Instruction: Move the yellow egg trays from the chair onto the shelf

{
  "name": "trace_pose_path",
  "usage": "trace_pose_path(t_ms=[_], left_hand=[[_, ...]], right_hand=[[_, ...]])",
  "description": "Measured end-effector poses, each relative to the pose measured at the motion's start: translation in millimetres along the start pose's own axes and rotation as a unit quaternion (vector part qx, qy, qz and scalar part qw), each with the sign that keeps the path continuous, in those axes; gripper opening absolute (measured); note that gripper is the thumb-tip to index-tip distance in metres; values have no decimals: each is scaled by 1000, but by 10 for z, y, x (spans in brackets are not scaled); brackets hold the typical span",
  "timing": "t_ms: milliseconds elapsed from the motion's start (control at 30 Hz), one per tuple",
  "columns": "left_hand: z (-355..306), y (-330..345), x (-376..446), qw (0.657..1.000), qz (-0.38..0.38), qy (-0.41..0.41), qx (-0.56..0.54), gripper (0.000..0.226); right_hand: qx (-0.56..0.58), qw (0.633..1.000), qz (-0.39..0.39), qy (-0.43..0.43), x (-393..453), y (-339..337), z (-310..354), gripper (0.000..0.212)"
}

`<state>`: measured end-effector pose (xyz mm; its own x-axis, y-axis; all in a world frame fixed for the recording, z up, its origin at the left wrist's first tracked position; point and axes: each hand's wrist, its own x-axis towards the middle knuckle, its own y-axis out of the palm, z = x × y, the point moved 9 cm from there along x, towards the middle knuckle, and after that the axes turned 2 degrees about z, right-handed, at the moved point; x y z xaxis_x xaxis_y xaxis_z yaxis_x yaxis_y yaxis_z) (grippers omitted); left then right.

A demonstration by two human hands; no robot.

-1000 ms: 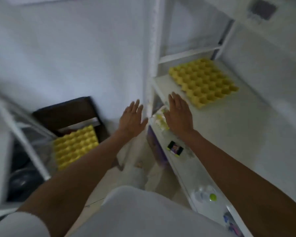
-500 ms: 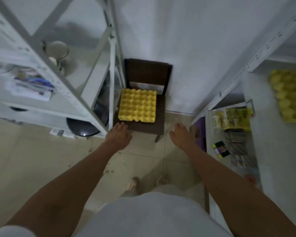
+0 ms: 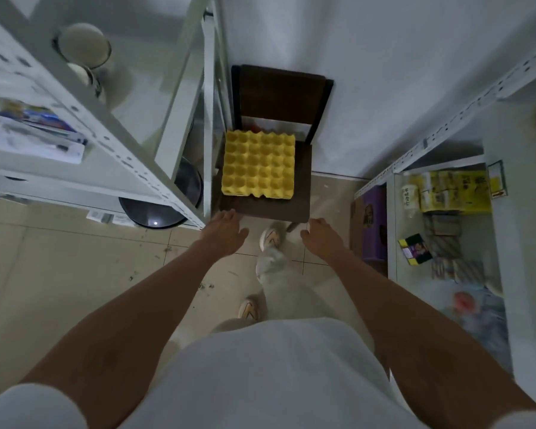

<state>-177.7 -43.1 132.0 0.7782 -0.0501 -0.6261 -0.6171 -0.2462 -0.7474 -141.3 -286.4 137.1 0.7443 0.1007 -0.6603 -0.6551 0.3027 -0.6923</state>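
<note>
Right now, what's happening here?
A person is reaching both bare hands toward a yellow moulded egg tray lying flat on the seat of a dark brown wooden chair against the wall. The left hand and right hand are open, empty and short of the tray. The white metal shelf stands to the right.

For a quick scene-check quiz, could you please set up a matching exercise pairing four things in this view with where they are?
Things:
1. yellow egg tray
2. purple box
3. left hand
4. dark round lid

Places:
A. on the floor under the left rack
B. on the chair seat
C. empty, just short of the chair's front edge
D. beside the right shelf's lower level

Pairs: 1-B, 2-D, 3-C, 4-A
</note>
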Motion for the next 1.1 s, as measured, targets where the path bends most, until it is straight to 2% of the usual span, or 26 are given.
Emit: trace_pose_path(t_ms=[167,300,400,467,567,633,800,967,1100], left_hand=[[38,-219,653,999,17,-26,-16,63],[90,-414,1236,992,37,-75,-98,62],[155,-502,1741,988,46,-87,-116,56],[306,-486,2104,983,36,-112,-142,50],[622,-359,2559,969,24,-169,-181,47],[860,-237,2841,961,25,-205,-186,48],[1362,96,3357,940,2,-272,-204,47],[1499,257,3717,929,-55,-301,-206,45],[1613,350,3851,915,-63,-352,-186,63]], right_hand=[[20,999,35,2,699,-240,98,53],[36,998,54,21,1350,-430,123,48],[74,994,70,41,1844,-475,84,45],[80,992,80,53,2205,-438,33,39],[80,989,89,82,2682,-313,-83,18],[76,987,93,108,2973,-221,-165,18],[50,987,75,133,3686,27,-237,17],[51,988,-8,148,4201,166,-289,25],[44,983,-40,173,4361,248,-340,24]])
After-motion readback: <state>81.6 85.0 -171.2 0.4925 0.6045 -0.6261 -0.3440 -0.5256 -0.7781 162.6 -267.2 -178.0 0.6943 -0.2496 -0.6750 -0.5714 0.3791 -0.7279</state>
